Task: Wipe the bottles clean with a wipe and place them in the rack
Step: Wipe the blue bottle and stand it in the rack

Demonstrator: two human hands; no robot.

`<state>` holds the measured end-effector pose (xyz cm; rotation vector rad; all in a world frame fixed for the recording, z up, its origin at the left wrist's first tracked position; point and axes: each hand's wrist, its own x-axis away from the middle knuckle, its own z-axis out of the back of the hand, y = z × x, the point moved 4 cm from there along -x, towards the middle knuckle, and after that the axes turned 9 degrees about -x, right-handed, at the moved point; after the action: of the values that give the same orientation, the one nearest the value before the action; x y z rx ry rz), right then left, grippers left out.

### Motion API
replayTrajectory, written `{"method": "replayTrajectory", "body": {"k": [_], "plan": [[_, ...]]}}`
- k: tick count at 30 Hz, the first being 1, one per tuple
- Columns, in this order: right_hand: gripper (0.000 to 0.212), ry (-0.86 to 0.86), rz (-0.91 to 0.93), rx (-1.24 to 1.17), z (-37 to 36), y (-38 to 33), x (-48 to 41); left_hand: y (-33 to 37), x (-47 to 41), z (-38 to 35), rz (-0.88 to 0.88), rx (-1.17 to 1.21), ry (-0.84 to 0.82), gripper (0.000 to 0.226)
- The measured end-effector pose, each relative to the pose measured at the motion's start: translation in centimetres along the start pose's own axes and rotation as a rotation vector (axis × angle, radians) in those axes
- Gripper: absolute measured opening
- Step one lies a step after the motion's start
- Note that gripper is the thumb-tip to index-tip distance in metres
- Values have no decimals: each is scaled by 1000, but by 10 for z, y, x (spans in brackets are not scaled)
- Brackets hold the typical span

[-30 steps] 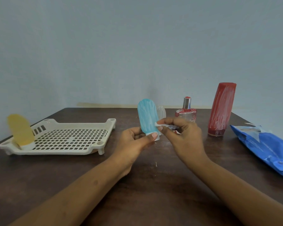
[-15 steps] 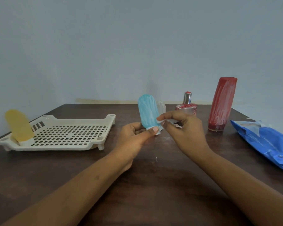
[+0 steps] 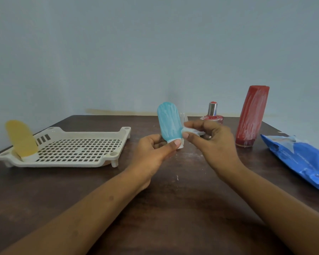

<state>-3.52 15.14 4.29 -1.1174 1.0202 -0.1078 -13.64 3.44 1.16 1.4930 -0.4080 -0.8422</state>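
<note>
Wiping the blue bottle, held cap down over the tabletop.

Nearest me, my left hand pinches the blue bottle by its white cap, thumb in front, holding it upright above the tabletop. My right hand pinches a small wipe against the bottle's lower right side. I judge the bottle to be light, soft-walled plastic, slick under its white streaks, so the stiffer cap is the place to hold it while rubbing. Further off, the rack holds a yellow bottle at its left end. A perfume bottle and a streaked red bottle wait behind, with a blue wipe pack to the right. Compared with half a second ago, both grips are unchanged and the wipe sits at much the same spot.
</note>
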Motion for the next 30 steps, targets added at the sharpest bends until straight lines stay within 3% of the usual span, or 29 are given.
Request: {"method": "replayTrajectory", "body": {"k": [5, 11, 18, 25, 30], "plan": [[16, -10, 36, 77, -3, -2, 3, 1, 1, 2, 14, 17, 3, 51], [13, 96, 15, 86, 6, 4, -3, -1, 1, -5, 54, 1, 3, 16], [15, -2, 102, 133, -7, -7, 3, 0, 0, 1, 30, 24, 15, 25], [10, 35, 51, 109, -1, -1, 1, 0, 1, -3, 35, -9, 11, 18], [13, -9, 84, 86, -8, -8, 4, -3, 0, 0, 43, -36, 35, 30]]}}
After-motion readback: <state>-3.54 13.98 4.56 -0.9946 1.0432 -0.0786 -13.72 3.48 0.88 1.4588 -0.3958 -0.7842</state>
